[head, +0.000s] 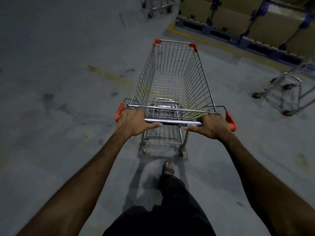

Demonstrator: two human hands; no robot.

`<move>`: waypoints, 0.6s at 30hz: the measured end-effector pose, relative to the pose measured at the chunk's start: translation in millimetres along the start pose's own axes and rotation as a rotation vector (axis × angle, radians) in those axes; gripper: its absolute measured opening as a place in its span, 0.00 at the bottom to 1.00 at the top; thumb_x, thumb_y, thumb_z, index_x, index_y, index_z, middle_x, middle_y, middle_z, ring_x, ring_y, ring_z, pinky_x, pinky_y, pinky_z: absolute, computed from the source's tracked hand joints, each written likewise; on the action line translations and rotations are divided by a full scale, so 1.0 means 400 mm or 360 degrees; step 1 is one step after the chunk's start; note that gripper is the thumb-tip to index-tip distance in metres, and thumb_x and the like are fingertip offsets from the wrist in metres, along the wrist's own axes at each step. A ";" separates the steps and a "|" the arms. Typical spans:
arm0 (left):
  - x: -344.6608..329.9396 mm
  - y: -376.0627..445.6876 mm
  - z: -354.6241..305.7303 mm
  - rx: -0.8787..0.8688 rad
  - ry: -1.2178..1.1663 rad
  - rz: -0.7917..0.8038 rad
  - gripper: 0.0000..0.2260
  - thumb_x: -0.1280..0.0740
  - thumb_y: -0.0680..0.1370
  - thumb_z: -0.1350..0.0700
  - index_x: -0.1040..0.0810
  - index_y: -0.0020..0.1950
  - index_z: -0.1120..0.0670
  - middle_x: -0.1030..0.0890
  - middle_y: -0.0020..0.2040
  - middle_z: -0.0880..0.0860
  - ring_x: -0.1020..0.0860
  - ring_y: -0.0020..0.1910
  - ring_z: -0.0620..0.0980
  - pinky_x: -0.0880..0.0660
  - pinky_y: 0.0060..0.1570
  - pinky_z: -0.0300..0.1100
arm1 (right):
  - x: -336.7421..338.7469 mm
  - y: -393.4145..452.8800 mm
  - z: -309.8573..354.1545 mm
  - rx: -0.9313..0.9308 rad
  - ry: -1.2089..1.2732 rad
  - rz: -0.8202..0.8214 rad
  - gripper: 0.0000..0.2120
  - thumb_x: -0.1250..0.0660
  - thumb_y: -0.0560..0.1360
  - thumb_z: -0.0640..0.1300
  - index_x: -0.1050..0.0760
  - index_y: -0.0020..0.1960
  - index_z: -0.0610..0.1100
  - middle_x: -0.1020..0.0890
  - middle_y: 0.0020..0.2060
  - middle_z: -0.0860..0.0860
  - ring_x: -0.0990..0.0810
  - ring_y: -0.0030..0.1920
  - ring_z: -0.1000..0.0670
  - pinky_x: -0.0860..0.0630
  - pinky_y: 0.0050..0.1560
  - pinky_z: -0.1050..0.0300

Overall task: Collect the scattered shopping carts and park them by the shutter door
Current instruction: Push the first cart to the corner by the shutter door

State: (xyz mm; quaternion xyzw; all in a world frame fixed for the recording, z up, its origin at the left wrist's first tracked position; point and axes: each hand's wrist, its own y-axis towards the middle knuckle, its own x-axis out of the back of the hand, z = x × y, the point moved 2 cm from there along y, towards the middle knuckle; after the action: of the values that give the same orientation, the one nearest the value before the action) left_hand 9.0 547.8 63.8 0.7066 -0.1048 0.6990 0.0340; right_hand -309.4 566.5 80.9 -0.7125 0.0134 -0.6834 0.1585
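We look down on a dull grey concrete floor [56,68], stained with dark scuffs and worn yellow patches. A painted yellow line [202,39] runs across it at the upper right, bordering a row of dark blue pallets [221,34]. On the pallets we see large brown cardboard boxes [233,19] stacked between blue rack uprights [260,13]. The light is dim and cool, and it throws soft shadows onto the concrete near the bottom of the view.
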 end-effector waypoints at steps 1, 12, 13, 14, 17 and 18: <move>0.007 0.034 0.012 0.0017 -0.0004 0.0030 0.46 0.55 0.65 0.10 0.18 0.36 0.49 0.21 0.29 0.46 0.21 0.33 0.46 0.37 0.76 0.60 | 0.009 0.048 -0.002 0.0023 -0.0011 -0.0001 0.46 0.54 0.65 0.90 0.16 0.51 0.56 0.19 0.38 0.52 0.19 0.41 0.46 0.22 0.47 0.50; 0.066 0.389 0.205 0.0298 -0.0153 0.0128 0.47 0.52 0.61 0.09 0.15 0.39 0.48 0.21 0.28 0.45 0.21 0.31 0.45 0.23 0.56 0.46 | 0.144 0.565 0.015 0.0347 -0.0114 0.0036 0.47 0.60 0.64 0.90 0.21 0.45 0.54 0.21 0.36 0.56 0.19 0.39 0.51 0.18 0.53 0.46; 0.067 0.414 0.229 0.0335 -0.0168 0.0135 0.47 0.51 0.61 0.09 0.15 0.37 0.48 0.21 0.28 0.45 0.21 0.30 0.44 0.23 0.57 0.46 | 0.160 0.609 0.025 0.0391 -0.0131 0.0045 0.45 0.61 0.64 0.90 0.26 0.41 0.54 0.22 0.35 0.57 0.20 0.38 0.52 0.18 0.53 0.46; 0.069 0.436 0.251 0.0370 -0.0165 0.0141 0.46 0.50 0.62 0.09 0.17 0.36 0.49 0.20 0.29 0.45 0.20 0.31 0.45 0.23 0.60 0.49 | 0.174 0.652 0.036 0.0431 -0.0150 0.0043 0.44 0.62 0.64 0.90 0.28 0.39 0.54 0.24 0.34 0.57 0.21 0.38 0.52 0.18 0.53 0.47; 0.083 0.490 0.295 0.0459 -0.0118 0.0156 0.45 0.50 0.64 0.10 0.17 0.36 0.49 0.20 0.31 0.45 0.20 0.34 0.45 0.30 0.69 0.56 | 0.196 0.771 0.057 0.0508 -0.0186 -0.0004 0.44 0.62 0.63 0.90 0.27 0.39 0.55 0.24 0.33 0.58 0.21 0.37 0.53 0.19 0.52 0.48; 0.085 0.512 0.309 0.0484 -0.0101 0.0165 0.45 0.51 0.65 0.11 0.16 0.37 0.49 0.19 0.32 0.46 0.19 0.35 0.46 0.30 0.69 0.55 | 0.199 0.812 0.061 0.0521 -0.0183 -0.0015 0.43 0.61 0.64 0.90 0.28 0.38 0.54 0.24 0.33 0.58 0.22 0.36 0.54 0.18 0.52 0.47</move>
State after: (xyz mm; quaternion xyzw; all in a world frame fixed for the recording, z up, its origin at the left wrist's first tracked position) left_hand 90.3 320.6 75.0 0.7190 -0.0352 0.6849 -0.1127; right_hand -216.0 244.5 78.3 -0.7151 -0.1106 -0.6353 0.2698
